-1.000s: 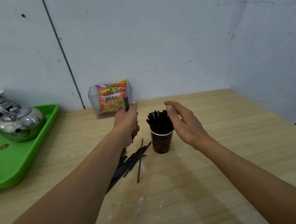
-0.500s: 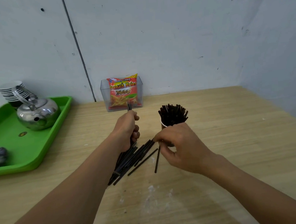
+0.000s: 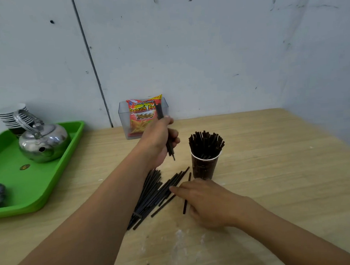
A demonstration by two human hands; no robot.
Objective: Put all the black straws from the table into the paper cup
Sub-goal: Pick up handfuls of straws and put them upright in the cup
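Just left of the frame's centre, the left hand [image 3: 160, 140] is clenching a small bundle of black straws [image 3: 167, 141], holding it nearly upright and lifted off the bench [image 3: 276, 166]. That posture reads as a holding store: the bundle is staying gathered and ends-down, ready to drop into the paper cup [image 3: 205, 167] standing just to its right.

The cup is already crowded with upright straws, their tops fanning out above the rim (little room seems to be left, so a tight bundle should enter more easily than loose ones).

Below centre, the right hand [image 3: 208, 202] is lying palm-down over the near end of the loose straw pile [image 3: 153, 196], its fingers [image 3: 175, 189] stretching left onto the straws. Whether they are pinching one or only pressing and raking is hidden under the hand, so I cannot tell. One stray straw [image 3: 185, 195] is lying apart from the pile, passing under that hand.

The pile is sprawling diagonally from lower left toward the cup's foot, near it but apparently not touching, which is keeping each transfer short.

At the frame's left, a green tray [image 3: 55, 182] is carrying a metal kettle [image 3: 43, 144]; a snack packet [image 3: 142, 116] is standing in a clear holder by the wall, behind the work.
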